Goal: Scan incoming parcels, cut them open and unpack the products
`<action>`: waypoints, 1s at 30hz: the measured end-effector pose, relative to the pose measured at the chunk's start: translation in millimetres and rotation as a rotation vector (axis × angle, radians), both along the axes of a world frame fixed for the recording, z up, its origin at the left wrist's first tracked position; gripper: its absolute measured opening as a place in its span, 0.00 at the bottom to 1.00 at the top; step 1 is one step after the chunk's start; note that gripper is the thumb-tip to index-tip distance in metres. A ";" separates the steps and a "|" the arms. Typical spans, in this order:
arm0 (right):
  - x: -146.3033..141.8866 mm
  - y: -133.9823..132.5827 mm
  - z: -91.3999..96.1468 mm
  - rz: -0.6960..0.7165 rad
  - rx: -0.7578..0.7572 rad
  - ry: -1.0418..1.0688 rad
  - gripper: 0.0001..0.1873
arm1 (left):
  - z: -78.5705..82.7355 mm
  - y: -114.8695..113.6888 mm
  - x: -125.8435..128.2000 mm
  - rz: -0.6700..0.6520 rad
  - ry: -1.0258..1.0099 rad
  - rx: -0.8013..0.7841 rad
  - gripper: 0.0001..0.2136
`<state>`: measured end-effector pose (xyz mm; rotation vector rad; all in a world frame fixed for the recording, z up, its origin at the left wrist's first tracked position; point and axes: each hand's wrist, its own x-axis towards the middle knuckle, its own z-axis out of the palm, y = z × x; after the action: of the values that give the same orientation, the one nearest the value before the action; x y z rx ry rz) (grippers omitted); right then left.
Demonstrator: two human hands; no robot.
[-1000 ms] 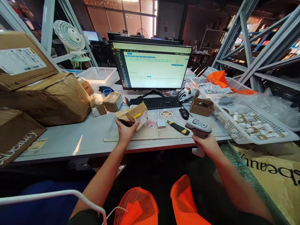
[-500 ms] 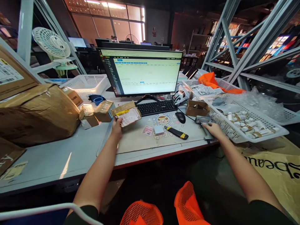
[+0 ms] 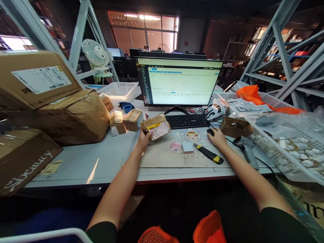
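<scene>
My left hand grips the lower left corner of a small cardboard box with a white label and yellow tape. My right hand rests over the black computer mouse, fingers curled on it. A barcode scanner lies on the desk right of that hand. Between my hands are a pink-white label, a small white box and a black-and-yellow utility knife. The keyboard sits beyond them, below the lit monitor.
Big brown cartons are stacked at the left, with two small boxes beside them. An open brown box stands right of the mouse. A white basket of small bottles is at the far right. A fan is behind, left.
My right hand has let go of the barcode scanner, which now lies on the desk, and has moved left onto the mouse. My left hand still holds the box. The view has turned left.
</scene>
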<state>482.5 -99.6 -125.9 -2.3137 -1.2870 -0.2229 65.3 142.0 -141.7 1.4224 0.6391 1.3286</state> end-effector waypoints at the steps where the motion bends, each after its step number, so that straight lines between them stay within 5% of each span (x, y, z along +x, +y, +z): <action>1: 1.8 0.1 -6.8 0.005 0.026 -0.007 0.27 | -0.3 0.0 0.1 -0.003 0.010 0.012 0.39; 9: 15.5 1.3 -33.3 0.065 0.211 -0.010 0.25 | -3.2 -0.7 4.5 -0.035 0.154 0.060 0.34; 30: 10.2 3.3 -28.1 0.113 0.185 0.018 0.24 | 7.7 -11.4 3.5 -0.021 0.299 0.083 0.34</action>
<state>492.7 -96.3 -154.0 -2.0775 -1.3246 -0.2712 68.8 130.6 -134.1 1.7088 0.7692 1.1464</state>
